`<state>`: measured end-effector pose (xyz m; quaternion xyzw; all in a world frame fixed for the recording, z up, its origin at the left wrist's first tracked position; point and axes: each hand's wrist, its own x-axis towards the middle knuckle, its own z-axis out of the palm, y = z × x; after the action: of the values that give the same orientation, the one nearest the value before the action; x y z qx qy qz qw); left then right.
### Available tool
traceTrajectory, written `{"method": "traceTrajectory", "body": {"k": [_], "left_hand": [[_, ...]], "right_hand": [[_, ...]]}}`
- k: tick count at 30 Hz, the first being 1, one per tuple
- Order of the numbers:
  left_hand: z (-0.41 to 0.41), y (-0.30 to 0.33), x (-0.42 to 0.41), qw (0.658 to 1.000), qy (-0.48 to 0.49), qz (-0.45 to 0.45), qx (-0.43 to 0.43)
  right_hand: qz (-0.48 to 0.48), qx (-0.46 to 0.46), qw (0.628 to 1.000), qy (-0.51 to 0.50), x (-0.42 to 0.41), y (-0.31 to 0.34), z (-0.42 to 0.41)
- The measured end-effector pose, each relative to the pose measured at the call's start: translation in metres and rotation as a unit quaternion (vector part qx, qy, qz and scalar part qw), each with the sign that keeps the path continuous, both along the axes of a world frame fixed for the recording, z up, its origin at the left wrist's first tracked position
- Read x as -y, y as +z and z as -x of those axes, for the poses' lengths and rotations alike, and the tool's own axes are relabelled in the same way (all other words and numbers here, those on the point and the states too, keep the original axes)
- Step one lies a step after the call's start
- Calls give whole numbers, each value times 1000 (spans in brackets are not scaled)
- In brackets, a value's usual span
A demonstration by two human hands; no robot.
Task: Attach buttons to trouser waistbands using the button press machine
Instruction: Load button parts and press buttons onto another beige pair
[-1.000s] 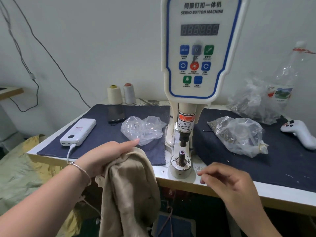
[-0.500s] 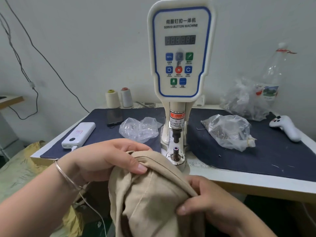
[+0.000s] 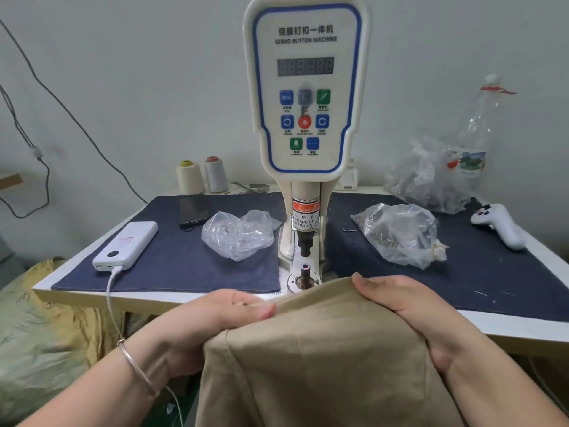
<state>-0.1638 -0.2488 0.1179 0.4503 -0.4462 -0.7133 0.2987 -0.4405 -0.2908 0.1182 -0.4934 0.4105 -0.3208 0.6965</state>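
Stretching beige cotton trouser waistband (image 3: pixel 314 298) taut just before white button press machine's lower die (image 3: pixel 304 274) | left hand (image 3: pixel 215 318), right hand (image 3: pixel 397 303) pinching edge, likely flattening for placement.

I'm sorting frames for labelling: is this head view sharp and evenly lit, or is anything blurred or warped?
Head view: soft, even light with no harsh shadows; the button machine panel lettering is readable but its button icons are smeared; the wide lens bows the table edges; the trousers and both hands look reasonably sharp.
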Motion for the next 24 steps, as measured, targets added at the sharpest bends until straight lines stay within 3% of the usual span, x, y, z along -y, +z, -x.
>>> {"method": "traceTrajectory", "body": {"k": [4, 10, 15, 20, 24], "left_hand": [[-13, -4, 5, 997, -80, -17, 14], [0, -15, 23, 995, 49, 44, -72], [14, -16, 57, 980, 188, 34, 50], [23, -16, 82, 955, 212, 60, 198], [30, -31, 91, 913, 198, 156, 322]], "right_hand": [[-4, -43, 999, 33, 11, 2, 2], [16, -65, 997, -22, 38, 6, -7], [24, -87, 993, -73, 66, 6, -16], [50, -142, 983, -101, 82, -10, -14], [127, -187, 968, -106, 87, -24, -8]]}}
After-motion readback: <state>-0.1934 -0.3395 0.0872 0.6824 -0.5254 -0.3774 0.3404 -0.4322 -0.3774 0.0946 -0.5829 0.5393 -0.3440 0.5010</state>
